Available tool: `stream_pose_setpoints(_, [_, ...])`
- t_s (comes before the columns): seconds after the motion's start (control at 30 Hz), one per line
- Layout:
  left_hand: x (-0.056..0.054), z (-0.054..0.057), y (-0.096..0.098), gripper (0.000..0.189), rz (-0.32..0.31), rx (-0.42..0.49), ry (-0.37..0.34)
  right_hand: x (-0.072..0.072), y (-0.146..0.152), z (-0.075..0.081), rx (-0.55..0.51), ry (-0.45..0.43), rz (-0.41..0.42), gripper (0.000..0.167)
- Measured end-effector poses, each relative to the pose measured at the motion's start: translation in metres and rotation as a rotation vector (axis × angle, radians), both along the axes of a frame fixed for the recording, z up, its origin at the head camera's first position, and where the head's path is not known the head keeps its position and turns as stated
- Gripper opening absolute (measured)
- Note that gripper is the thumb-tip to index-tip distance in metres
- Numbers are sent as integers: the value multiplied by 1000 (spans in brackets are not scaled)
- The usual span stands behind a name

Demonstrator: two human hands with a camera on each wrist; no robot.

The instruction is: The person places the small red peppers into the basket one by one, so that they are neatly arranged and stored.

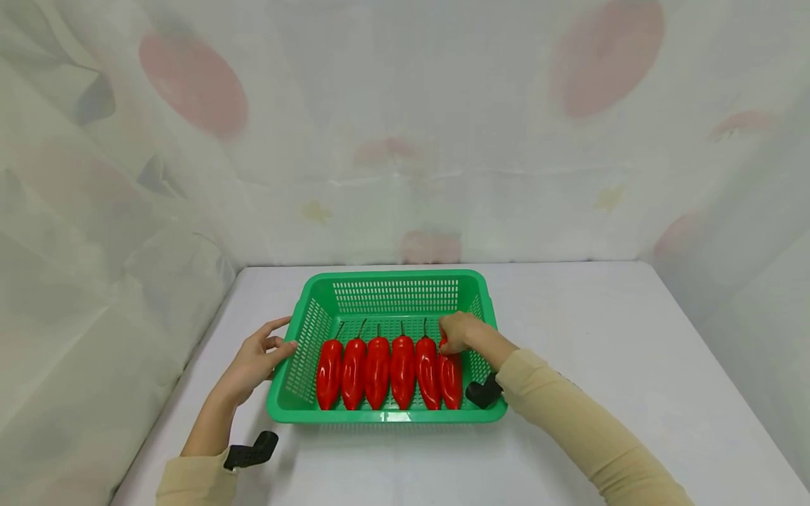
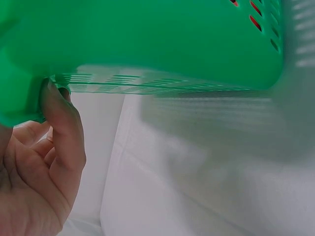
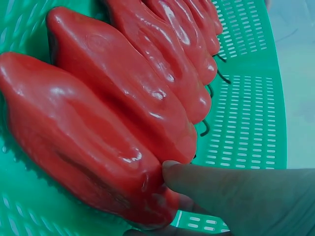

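Several glossy red peppers lie side by side in a green plastic basket, their thin dark stems toward its far side. My right hand reaches over the basket's right wall and pinches the rightmost pepper at its stem end. In the right wrist view the thumb presses on that pepper, with other fingers partly hidden beneath it. At the basket's left wall, my left hand grips the rim, thumb on the near side. The left wrist view shows its bent fingers hooked under the green rim.
The basket stands on a white table, toward its far edge. A pale curtain with faded red patterns hangs behind and along both sides. Black wrist-camera mounts stick out from both tan sleeves.
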State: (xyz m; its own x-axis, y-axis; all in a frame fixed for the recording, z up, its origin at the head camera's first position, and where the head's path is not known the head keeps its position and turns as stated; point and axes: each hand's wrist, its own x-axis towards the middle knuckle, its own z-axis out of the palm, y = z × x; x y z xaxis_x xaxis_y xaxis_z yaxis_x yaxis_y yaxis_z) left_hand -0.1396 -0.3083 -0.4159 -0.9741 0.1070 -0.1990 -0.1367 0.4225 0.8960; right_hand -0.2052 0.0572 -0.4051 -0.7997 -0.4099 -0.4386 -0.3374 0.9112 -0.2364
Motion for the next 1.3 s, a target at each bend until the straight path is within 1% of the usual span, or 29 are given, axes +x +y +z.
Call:
stream_pose_setpoints(0.17, [-1,0,0,63,0,-10,2,1,0,1,3,-7,3,20])
stream_pose_setpoints(0.3, [-1,0,0,63,13,-12,-5,1,0,2,-5,-2,-4,22])
stream_pose_setpoints(0.5, [-1,2,1,64,4,-10,-1,0,0,3,-6,34,-5,27])
stream_pose_setpoints(0.67, [0,3,2,64,11,-21,-6,0,1,5,-36,63,-15,29])
stream_pose_setpoints(0.87, [0,3,2,63,8,-38,-6,3,6,9,-124,109,-37,30])
stream_pose_setpoints(1.03, [0,5,1,63,-2,-61,8,6,14,14,-219,170,-9,31])
stream_pose_setpoints(1.1, [0,5,1,63,-5,-81,21,7,17,15,-268,185,1,32])
stream_pose_setpoints(1.3, [1,4,0,62,-15,-164,58,14,28,22,-429,209,-7,30])
